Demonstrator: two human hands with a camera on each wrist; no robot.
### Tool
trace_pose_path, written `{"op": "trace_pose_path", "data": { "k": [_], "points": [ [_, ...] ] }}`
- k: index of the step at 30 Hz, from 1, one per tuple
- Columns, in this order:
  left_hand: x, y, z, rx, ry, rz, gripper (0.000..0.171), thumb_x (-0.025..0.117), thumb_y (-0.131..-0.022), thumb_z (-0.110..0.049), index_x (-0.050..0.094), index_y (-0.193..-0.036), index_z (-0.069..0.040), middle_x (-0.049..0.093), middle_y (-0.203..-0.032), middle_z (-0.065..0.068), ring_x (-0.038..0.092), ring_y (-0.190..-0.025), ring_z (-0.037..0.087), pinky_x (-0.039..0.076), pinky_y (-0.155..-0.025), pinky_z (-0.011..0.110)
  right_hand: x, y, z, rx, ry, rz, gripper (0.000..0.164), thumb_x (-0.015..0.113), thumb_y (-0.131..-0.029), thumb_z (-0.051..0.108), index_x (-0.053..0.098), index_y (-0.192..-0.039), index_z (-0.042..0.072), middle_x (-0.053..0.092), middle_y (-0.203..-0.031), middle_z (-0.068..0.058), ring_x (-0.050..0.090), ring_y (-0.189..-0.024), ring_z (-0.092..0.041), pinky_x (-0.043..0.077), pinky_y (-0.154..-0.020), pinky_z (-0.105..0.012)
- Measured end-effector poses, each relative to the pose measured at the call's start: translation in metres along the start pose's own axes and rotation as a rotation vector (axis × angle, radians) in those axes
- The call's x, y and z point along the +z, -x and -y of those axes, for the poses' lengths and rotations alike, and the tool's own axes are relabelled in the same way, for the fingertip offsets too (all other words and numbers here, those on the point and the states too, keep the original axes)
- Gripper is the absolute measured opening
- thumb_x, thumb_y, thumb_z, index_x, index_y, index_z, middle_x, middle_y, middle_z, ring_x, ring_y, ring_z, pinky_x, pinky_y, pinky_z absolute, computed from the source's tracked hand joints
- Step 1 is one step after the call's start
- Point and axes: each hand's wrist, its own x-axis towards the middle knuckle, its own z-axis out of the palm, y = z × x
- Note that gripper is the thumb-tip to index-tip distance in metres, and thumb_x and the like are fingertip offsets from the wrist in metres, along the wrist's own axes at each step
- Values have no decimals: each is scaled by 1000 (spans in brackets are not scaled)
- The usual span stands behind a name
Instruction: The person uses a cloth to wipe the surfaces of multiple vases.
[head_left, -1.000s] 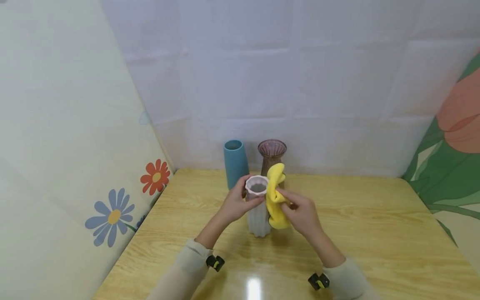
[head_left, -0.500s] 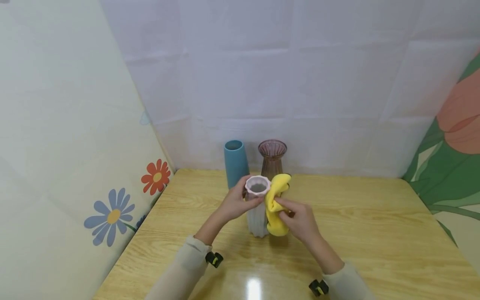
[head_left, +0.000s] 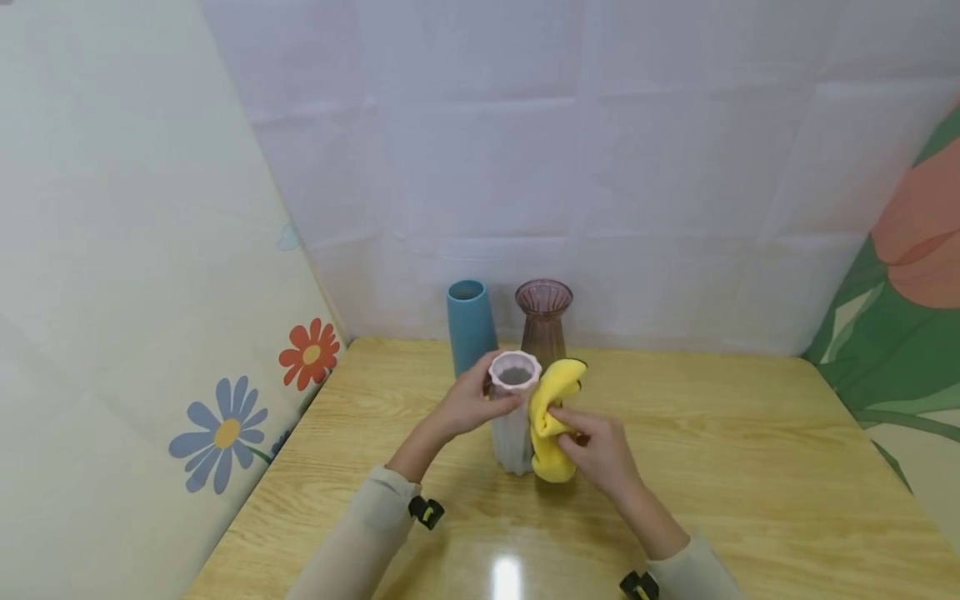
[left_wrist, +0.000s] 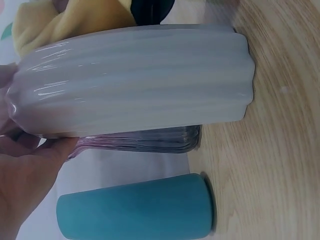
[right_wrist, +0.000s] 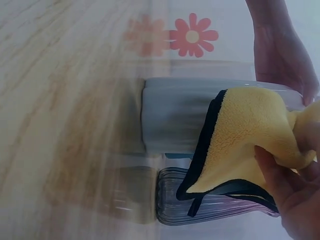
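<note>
A ribbed vase, pale pink at its scalloped rim and grey-white below, stands upright on the table. My left hand grips it just under the rim, thumb on the near side and fingers behind. In my right hand a yellow cloth with a dark edge is pinched between thumb and fingers, bunched against the vase's right side. The left wrist view shows the vase's fluted wall down to its base. Over in the right wrist view, the cloth drapes across part of the vase.
Behind the held vase stand a teal vase on the left and a purple glass vase with a flared top. A white sheet hangs at the back of the wooden table. Flower-printed cloth lines both sides.
My right hand has slid the yellow cloth down along the vase's right side and slightly toward me. The left hand keeps its grip below the rim, and the vase stays in place.
</note>
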Motion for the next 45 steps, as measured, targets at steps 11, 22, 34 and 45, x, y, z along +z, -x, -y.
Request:
{"op": "trace_pose_path", "data": {
  "k": [11,22,34,45],
  "points": [
    [1,-1,0,12,-7,0,68,77,-90,-18,43,-148,-8,59,-135,11,57,-119,27,50,-97,46,1,6,-7,44,-10,54,34,71,-77,-15,77,-107,0,76,-101,-17,64,-70,-5,55,-59,-21],
    [2,2,4,1,-5,-6,67,77,-90,-17,44,-148,-7,60,-132,12,58,-113,25,51,-92,40,1,10,-14,69,15,159,31,70,-79,-13,78,-105,1,77,-99,-15,63,-71,-4,55,-60,-21],
    [1,2,7,-27,93,28,66,77,-90,-15,45,-148,-6,59,-135,13,56,-123,28,49,-101,46,-1,12,-24,62,81,359,32,67,-80,-10,79,-107,4,77,-100,-11,48,-62,2,46,-55,-18],
    [2,1,1,-47,123,9,66,79,-89,-17,47,-147,-9,59,-137,11,55,-126,29,49,-101,48,-9,4,-23,134,208,497,35,67,-80,-5,80,-108,12,77,-101,-5,46,-61,-3,42,-56,-21]
  ]
}}
